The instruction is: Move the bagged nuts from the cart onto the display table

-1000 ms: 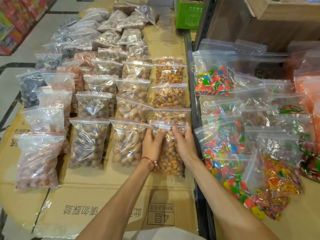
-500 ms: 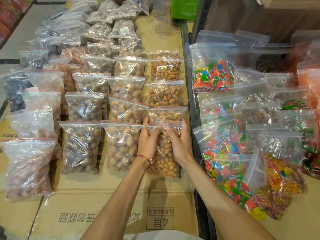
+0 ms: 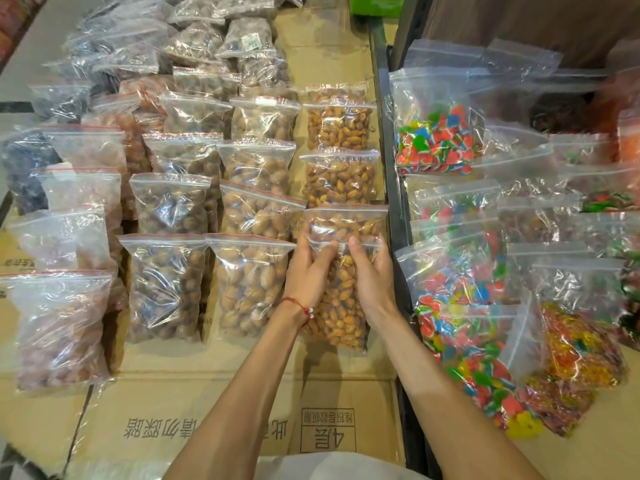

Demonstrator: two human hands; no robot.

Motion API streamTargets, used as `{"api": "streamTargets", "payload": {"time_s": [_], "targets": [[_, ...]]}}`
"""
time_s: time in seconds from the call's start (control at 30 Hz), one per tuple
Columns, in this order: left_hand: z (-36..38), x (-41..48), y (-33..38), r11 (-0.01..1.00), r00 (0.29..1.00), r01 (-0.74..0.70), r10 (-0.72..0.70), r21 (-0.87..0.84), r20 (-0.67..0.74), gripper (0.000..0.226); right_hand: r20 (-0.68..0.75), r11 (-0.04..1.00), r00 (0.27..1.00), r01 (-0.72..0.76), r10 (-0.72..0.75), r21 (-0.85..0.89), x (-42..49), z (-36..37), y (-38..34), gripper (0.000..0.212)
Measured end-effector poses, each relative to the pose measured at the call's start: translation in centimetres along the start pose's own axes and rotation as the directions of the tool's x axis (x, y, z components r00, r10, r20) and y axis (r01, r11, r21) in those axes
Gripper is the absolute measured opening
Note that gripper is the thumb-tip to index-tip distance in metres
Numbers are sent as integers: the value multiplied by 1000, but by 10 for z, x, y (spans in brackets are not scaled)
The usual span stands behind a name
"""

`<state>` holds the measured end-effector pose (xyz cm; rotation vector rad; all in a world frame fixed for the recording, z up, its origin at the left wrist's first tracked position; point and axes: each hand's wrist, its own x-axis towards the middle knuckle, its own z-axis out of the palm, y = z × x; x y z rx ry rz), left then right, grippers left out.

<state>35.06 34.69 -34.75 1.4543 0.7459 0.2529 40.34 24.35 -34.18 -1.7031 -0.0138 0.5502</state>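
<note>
Hands (image 3: 310,271) (image 3: 372,271) now curled round almond bag (image 3: 343,317).

Pale grey floor (image 3: 31,53) runs along the far left, crossed by a dark line (image 3: 14,106). Blurred red goods (image 3: 8,22) fill the top-left corner. A green box (image 3: 375,3) sits at the top edge, beside a brown wooden cabinet (image 3: 519,19). The light is soft and even.
</note>
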Motion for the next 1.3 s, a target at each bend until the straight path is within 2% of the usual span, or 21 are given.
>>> {"api": "streamTargets", "payload": {"time_s": [0.07,0.13,0.27,0.4,0.47,0.67,0.77,0.87,0.9,1.0,1.03,1.1,1.17,1.3], "targets": [[-2,0,-5,999,997,-13,11,-36,-73,48,29,998,999,21,-19,-65,0,1,-7,65],[0,2,-8,1000,996,-11,9,-27,-87,52,37,998,999,12,-10,-66,4,-3,-9,60],[5,5,-3,999,999,-15,17,45,-48,48,-68,1000,997,-22,23,21,3,-1,2,93],[3,7,-11,999,997,31,-33,-26,-70,58,-23,1000,1000,-3,3,-4,5,1,3,92],[7,6,-14,999,998,35,-35,6,-57,58,-1,1000,1000,-20,20,-11,7,-5,0,83],[11,3,-18,999,992,39,-36,22,-119,72,33,997,999,-17,19,-76,6,-8,-8,37],[11,2,-15,998,993,21,-15,51,-116,71,35,999,999,1,1,-50,2,-11,-17,50],[11,-6,-9,998,989,0,9,59,-149,58,-30,999,999,-45,44,-20,-8,-10,-19,87],[11,-8,-9,999,988,-9,18,54,-155,54,-45,999,998,-53,53,-5,-12,-11,-17,89],[12,-23,-3,998,988,-8,16,55,-155,62,-68,999,997,-39,40,12,-30,-18,-18,57],[12,-29,-3,997,988,-15,26,75,-154,69,-70,999,997,-34,35,9,-35,-22,-15,56],[12,-43,-2,990,990,-9,28,142,-136,86,-61,999,998,-15,13,-30,-47,-28,-12,58],[9,-60,2,976,993,0,26,219,-114,93,-22,995,1000,4,-7,-99,-58,-33,-11,58],[2,-91,21,921,972,-181,220,345,-78,78,61,917,989,147,-134,-372,-82,-45,-25,48]]}}
